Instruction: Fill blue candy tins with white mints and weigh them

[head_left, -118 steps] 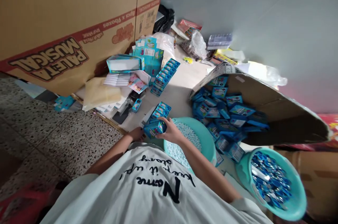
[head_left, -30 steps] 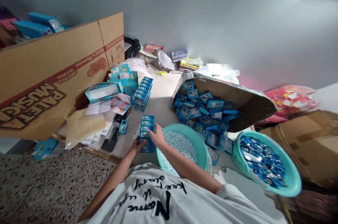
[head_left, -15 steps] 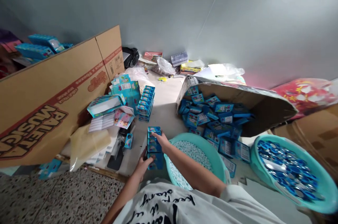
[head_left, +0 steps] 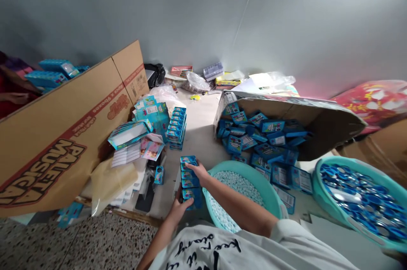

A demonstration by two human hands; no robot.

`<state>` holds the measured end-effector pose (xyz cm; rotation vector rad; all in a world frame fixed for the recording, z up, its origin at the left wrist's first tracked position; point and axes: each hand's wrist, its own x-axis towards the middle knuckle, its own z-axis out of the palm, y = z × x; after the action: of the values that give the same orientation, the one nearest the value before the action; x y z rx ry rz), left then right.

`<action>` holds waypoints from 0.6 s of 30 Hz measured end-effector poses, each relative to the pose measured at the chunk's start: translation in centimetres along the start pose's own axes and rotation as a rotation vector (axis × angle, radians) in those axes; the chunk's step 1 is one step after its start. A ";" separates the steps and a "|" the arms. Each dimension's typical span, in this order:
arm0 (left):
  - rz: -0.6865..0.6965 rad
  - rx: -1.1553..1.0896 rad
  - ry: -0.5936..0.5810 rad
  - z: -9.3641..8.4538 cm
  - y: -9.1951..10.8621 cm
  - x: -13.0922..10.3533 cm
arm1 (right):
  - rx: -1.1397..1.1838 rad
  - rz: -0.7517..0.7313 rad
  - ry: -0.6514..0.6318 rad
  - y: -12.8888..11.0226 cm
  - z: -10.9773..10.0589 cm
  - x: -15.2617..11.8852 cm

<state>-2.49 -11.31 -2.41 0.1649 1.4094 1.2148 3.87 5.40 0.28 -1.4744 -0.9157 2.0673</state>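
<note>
Between my two hands is a short row of small blue boxes [head_left: 190, 182], low over the front of the table. My left hand [head_left: 181, 207] grips the near end, with its thumb on the front box. On the far part of the row, my right hand [head_left: 199, 172] is closed from the right side, fingers over the box edges. Beyond them a neat stack of the same blue boxes [head_left: 177, 128] stands on the table. One loose small blue box [head_left: 159, 175] lies to the left of my hands.
A teal basin of white pellets [head_left: 237, 176] sits right of my hands; another teal basin [head_left: 359, 166] holds blue and silver pieces. An open carton [head_left: 318, 109] spills blue boxes. At left stand a large cardboard carton [head_left: 95, 104] and flat printed card [head_left: 130, 132]. Behind it, a person's hand [head_left: 15, 97] shows.
The whole view has shifted a little. My hands keep hold of the row of boxes with nearly the same grip. A person's arm has come into view at the far left.
</note>
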 end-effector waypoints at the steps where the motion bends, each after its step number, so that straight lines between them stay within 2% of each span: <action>1: 0.031 0.002 -0.005 0.0 0.0 -0.1 | 0.001 0.000 -0.011 -0.2 0.0 -0.1; 6: 0.148 0.020 0.001 -0.4 0.8 -0.8 | -0.019 -0.039 -0.039 -1.1 0.1 -1.1; 10: 0.222 0.071 0.005 -0.6 4.0 -2.1 | -0.044 -0.155 -0.071 -3.6 1.0 -2.5; 12: 0.264 0.107 -0.003 -0.5 6.9 -2.4 | -0.055 -0.224 -0.086 -6.2 1.9 -2.8; 14: 0.318 0.144 0.008 -0.4 10.7 -1.9 | -0.068 -0.295 -0.081 -9.6 3.1 -2.3; 18: 0.464 0.218 0.141 0.4 19.9 1.6 | -0.086 -0.411 -0.026 -17.3 6.2 1.3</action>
<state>-13.33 -1.11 10.96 0.5939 1.6838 1.4663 -2.85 16.53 13.36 -1.1793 -1.2159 1.7668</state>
